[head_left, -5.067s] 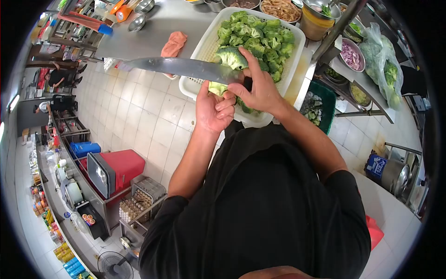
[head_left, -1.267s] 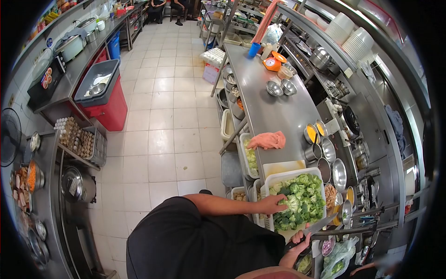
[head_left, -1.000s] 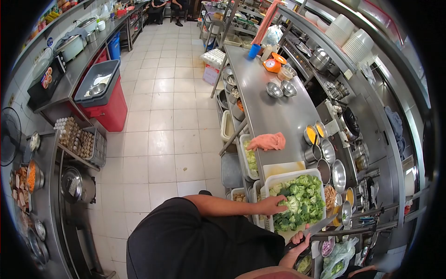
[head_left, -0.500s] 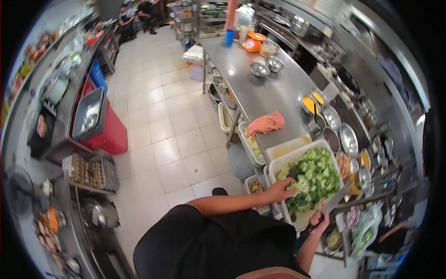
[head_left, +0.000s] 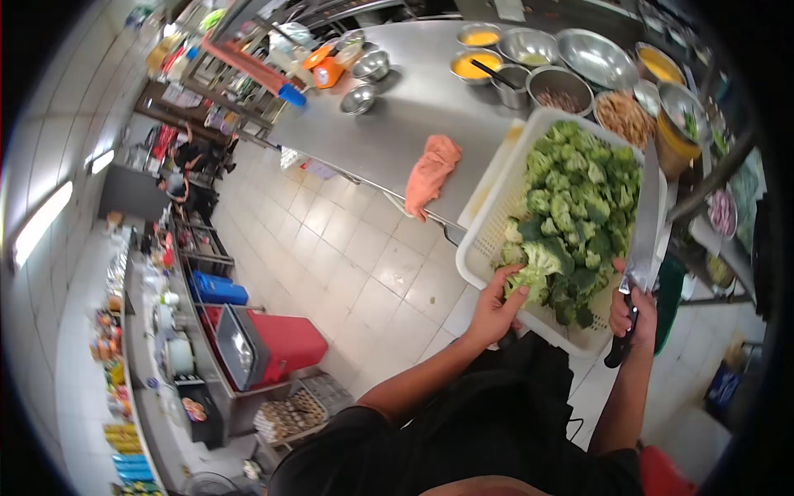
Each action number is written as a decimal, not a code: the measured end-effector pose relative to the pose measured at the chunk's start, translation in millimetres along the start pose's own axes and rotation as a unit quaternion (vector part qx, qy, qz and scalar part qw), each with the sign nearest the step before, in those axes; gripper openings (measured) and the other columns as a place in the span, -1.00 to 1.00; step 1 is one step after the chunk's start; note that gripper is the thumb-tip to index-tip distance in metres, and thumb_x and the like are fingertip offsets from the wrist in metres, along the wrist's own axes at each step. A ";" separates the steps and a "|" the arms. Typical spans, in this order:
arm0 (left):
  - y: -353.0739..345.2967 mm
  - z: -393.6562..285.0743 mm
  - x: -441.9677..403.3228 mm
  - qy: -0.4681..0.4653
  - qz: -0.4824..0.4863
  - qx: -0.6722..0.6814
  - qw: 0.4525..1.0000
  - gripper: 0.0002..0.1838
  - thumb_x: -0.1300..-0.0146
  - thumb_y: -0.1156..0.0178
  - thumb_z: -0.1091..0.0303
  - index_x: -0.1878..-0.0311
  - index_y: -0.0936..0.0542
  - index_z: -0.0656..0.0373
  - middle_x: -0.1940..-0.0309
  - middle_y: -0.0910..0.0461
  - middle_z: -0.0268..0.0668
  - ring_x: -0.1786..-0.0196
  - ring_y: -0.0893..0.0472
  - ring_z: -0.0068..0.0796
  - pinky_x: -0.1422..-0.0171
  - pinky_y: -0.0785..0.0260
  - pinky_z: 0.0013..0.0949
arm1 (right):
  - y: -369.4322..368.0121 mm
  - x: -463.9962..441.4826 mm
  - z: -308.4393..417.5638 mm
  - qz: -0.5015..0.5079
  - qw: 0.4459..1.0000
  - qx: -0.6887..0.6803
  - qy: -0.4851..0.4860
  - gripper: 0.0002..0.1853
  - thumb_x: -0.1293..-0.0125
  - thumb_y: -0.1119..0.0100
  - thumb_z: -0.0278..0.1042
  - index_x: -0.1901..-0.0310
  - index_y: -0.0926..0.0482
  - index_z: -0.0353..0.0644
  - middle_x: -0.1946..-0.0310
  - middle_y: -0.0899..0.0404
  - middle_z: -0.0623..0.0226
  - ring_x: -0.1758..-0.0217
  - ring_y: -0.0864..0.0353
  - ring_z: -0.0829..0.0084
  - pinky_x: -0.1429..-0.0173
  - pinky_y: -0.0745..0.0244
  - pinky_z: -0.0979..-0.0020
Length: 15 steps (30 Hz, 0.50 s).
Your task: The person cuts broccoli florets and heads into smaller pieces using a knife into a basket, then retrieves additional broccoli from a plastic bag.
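Pinched at the near left corner of the white plastic basket (head_left: 478, 252), a large pale-green broccoli piece (head_left: 542, 263) is in the fingers of my left hand (head_left: 499, 310). Cut broccoli florets (head_left: 583, 186) heap up in the basket. My right hand (head_left: 635, 318) is closed round the black handle of a big knife (head_left: 644, 219), at the basket's right side. Its wide blade points away from me and lies along the right rim. Whether the right fingers also touch the basket I cannot tell. A pale cutting board (head_left: 488, 178) shows beyond the basket's left side.
An orange cloth (head_left: 432, 175) lies on the steel table (head_left: 397, 124). Metal bowls with yellow liquid (head_left: 477, 64) and a bowl of shredded food (head_left: 626, 117) stand behind the basket. An orange scale (head_left: 324, 68) is farther off. A red bin (head_left: 285, 343) stands across the aisle.
My view has turned, so table and basket appear rotated. The knife now points away along the basket's right side. My left hand stays on broccoli at the near left corner.
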<state>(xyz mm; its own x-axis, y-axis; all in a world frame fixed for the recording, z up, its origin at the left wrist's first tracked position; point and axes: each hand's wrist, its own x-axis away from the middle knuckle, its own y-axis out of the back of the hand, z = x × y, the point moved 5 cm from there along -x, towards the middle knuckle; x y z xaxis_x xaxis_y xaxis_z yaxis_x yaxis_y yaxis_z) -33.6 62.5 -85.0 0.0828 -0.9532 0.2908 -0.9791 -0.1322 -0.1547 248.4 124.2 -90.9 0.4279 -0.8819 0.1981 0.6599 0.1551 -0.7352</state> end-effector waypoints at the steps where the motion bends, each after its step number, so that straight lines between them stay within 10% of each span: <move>1: 0.3 -0.4 -1.0 0.007 -0.003 0.008 1.000 -0.53 -0.51 -0.18 0.29 -0.41 -0.35 0.07 0.28 -0.52 -0.44 0.48 -0.46 -0.73 0.52 -0.50 -0.50 | -0.3 0.5 0.5 0.002 1.000 -0.009 -0.002 -0.21 -0.45 -0.23 -0.05 -0.53 -0.15 -0.28 0.60 -0.29 0.41 0.77 -0.21 0.62 0.76 -0.15 0.48; 15: 0.8 -2.0 -1.7 0.039 -0.024 -0.044 0.998 -0.52 -0.54 -0.06 0.31 -0.45 -0.30 0.15 0.19 -0.53 -0.37 0.43 -0.45 -0.71 0.45 -0.61 -0.48 | -0.3 -3.8 4.3 0.043 0.993 -0.080 -0.070 -0.21 -0.38 -0.33 -0.09 -0.47 -0.26 -0.39 0.61 -0.34 0.34 0.76 -0.25 0.58 0.72 -0.25 0.44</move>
<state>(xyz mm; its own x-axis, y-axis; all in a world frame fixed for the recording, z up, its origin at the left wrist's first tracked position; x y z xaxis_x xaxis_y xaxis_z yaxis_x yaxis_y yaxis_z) -34.9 64.6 -83.8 0.1183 -0.9218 0.3693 -0.9873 -0.1489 -0.0556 249.2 129.4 -88.6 0.5680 -0.7959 0.2096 0.5154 0.1454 -0.8445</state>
